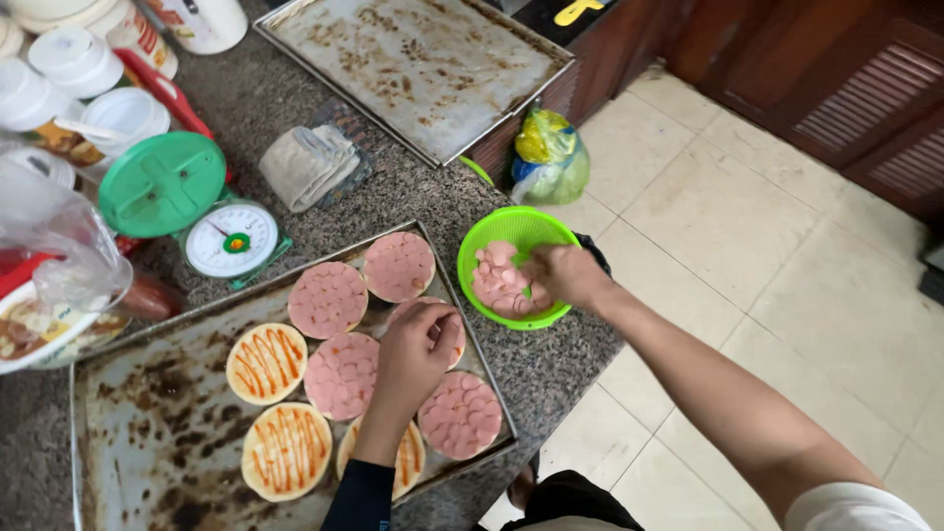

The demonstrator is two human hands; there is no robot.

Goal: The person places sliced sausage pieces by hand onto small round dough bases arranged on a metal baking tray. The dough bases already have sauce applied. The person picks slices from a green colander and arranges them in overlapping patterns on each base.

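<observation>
Nearest to us lay the big stained baking tray (147, 413), holding eight small round bases: five already covered in pink sausage slices, three showing only orange sauce stripes. Beyond it, on the far side of the speckled counter (413, 192), sat a second, bare tray (423, 59), with a green kitchen scale (197, 206) and a folded grey cloth (310, 162) between the two. Our right hand (562, 275) had reached into the green basket (511, 228) at the counter's right edge, fingertips pressed together over the heap of sausage slices (497, 280); whether it had pinched one, we could not tell. Our left hand (418, 349) hovered palm-down over the covered bases in the middle of the near tray, fingers curled loosely, apparently holding nothing. The slices lay directly under the right hand, well to the right of the left one, so the right was plainly nearer. The sauced bases (267, 362) lay leftward from the basket, across the tray.
</observation>
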